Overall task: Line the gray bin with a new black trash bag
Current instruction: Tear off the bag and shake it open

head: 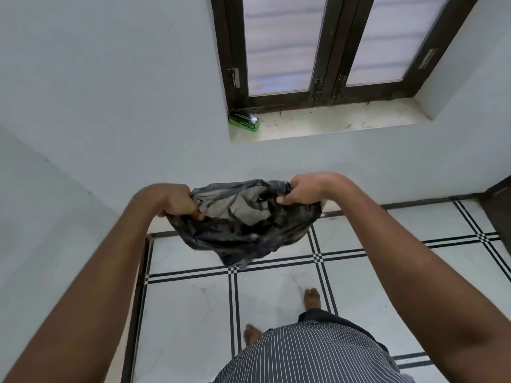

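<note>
Up in the air before the person, the black trash bag (243, 225) hangs with its mouth pulled open between both hands; through the opening only its own gray, crinkled inner film shows, and nothing can be seen lying in it. Its bottom sags toward the white floor (188, 313) with black crossing lines. No gray bin shows in this view.

Above the bag, on the left end of the pale windowsill (331, 121), a small green box (244, 121) lies just below the dark-framed window (326, 45). Below the bag stand two bare feet, one (252, 333) left of the other (312, 297), and a striped garment (304, 357).

At the bag's left edge, the left hand (177, 201) is clenched on the rim, fingers curled round bunched film. At the bag's right edge, the right hand (307, 189) grasps the rim, thumb pressed against the plastic.
</note>
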`<state>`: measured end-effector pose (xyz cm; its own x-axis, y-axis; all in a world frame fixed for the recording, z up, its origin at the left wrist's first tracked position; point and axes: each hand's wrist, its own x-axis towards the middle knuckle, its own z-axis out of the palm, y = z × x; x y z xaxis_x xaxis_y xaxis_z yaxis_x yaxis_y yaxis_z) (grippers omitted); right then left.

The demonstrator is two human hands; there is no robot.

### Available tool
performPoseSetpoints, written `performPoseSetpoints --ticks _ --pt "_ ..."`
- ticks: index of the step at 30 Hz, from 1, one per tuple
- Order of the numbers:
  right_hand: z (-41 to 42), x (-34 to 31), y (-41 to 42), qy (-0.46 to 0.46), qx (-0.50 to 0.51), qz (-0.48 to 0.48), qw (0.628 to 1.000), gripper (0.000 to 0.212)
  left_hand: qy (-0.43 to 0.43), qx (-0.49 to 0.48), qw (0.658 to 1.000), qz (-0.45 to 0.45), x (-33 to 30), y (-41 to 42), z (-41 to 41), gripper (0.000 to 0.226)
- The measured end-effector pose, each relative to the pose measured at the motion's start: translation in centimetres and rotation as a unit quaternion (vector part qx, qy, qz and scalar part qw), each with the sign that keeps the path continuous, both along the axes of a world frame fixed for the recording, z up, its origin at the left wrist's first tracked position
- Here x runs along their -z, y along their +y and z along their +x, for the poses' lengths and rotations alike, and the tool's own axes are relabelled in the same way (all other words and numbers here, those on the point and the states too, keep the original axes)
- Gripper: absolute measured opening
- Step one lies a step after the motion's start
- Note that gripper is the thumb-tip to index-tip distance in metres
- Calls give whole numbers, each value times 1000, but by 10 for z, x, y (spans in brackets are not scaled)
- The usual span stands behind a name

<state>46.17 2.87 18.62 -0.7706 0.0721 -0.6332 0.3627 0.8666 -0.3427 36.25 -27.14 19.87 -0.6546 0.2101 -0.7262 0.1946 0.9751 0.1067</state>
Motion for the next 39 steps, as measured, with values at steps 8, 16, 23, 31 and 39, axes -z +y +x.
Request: performPoseSetpoints --ticks 8,16,23,31,39 --pt "-12 -12 -2 692 106 18 714 57 645 -37 691 325 -22 21 4 50" --pt "11 86 28 -75 57 -46 994 29 41 -24 997 68 83 -22 -28 26" --pt "-20 52 36 422 269 -69 863 41 349 -214 835 368 52 7 -31 16" --pt "-40 54 62 369 172 -21 913 23 238 -250 837 425 34 49 -29 51" --pt "-61 64 67 371 115 -96 917 68 40 -368 771 519 35 97 -23 29"
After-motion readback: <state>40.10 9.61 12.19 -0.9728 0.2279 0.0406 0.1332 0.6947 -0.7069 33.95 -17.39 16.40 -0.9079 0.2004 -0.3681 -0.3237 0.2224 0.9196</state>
